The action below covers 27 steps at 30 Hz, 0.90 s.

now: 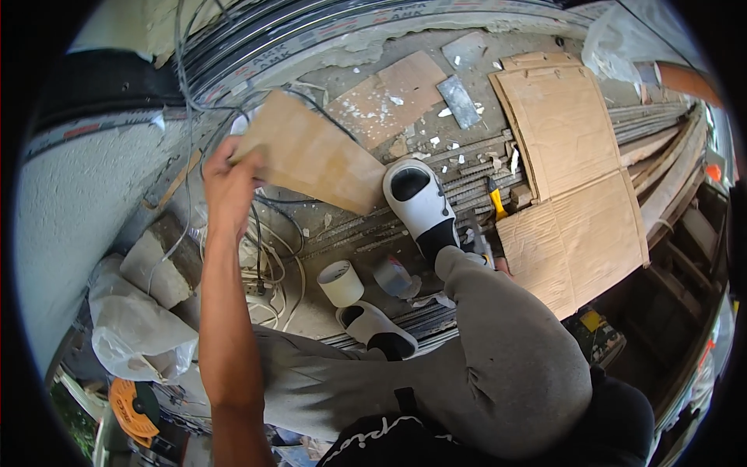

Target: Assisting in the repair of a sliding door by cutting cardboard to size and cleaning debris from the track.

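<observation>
My left hand (pixel 232 180) is closed on one end of a flat tan board (pixel 311 156), holding it tilted over the floor. Its far corner comes close to the toe of my white shoe (pixel 420 202). Behind my bent knee only a sliver of my right hand (pixel 504 267) shows; its fingers are mostly hidden. Right beside that sliver is a partly covered tool (pixel 479 240) with a greyish upper part. A yellow and black handled tool (pixel 496 198) lies near the edge of a folded cardboard sheet (pixel 576 132).
Between my feet and the left wall are a cream tape roll (pixel 340 283), a clear tape roll (pixel 392 277) and tangled cables (pixel 268 257). Ribbed metal bars (pixel 350 226) cross the floor. Farther off lie a brown board (pixel 397 97) and a small grey plate (pixel 459 101). An orange-guarded power tool (pixel 128 409) sits lower left.
</observation>
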Motion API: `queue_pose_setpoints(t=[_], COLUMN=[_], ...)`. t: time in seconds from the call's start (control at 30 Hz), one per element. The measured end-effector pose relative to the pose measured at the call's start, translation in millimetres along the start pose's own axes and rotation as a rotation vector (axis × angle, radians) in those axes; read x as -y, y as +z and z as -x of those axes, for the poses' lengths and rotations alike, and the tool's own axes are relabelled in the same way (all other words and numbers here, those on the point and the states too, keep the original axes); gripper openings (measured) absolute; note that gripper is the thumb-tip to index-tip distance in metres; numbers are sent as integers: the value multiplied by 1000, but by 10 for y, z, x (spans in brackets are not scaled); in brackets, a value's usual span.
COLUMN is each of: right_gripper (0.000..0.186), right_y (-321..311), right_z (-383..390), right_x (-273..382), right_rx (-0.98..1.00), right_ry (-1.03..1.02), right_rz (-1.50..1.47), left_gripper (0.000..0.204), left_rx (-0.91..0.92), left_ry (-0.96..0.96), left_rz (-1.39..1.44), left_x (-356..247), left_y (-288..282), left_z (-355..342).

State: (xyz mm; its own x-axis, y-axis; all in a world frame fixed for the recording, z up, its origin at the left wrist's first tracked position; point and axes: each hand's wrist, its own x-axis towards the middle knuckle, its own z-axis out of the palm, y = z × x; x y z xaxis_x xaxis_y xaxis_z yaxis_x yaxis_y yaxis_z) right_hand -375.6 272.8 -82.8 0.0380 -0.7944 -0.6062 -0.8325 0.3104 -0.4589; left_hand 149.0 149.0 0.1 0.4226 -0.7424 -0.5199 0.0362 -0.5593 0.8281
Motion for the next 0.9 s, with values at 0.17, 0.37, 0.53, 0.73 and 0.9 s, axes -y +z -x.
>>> queue_pose_setpoints(t=[0.17, 0.37, 0.53, 0.73, 0.9], right_gripper=[33, 30, 29, 33, 29], right_y=[-546, -643, -504, -204, -131], right_z=[-215, -869, -1070, -1230, -1263], right_x=[1283, 2603, 3310, 3439, 3442], right_rx=[-55, 114, 154, 111, 115], right_ry=[-72, -530, -611, -708, -769], right_rz=[-84, 74, 156, 181, 249], left_gripper=[28, 41, 42, 28, 30], left_rx=[-9, 18, -42, 15, -2], left_ry=[-2, 37, 196, 280, 90], left_rz=[-159, -760, -865, -831, -622], left_x=[19, -369, -352, -181, -142], left_y=[129, 218, 391, 477, 517], left_z=[-95, -112, -272, -754, -773])
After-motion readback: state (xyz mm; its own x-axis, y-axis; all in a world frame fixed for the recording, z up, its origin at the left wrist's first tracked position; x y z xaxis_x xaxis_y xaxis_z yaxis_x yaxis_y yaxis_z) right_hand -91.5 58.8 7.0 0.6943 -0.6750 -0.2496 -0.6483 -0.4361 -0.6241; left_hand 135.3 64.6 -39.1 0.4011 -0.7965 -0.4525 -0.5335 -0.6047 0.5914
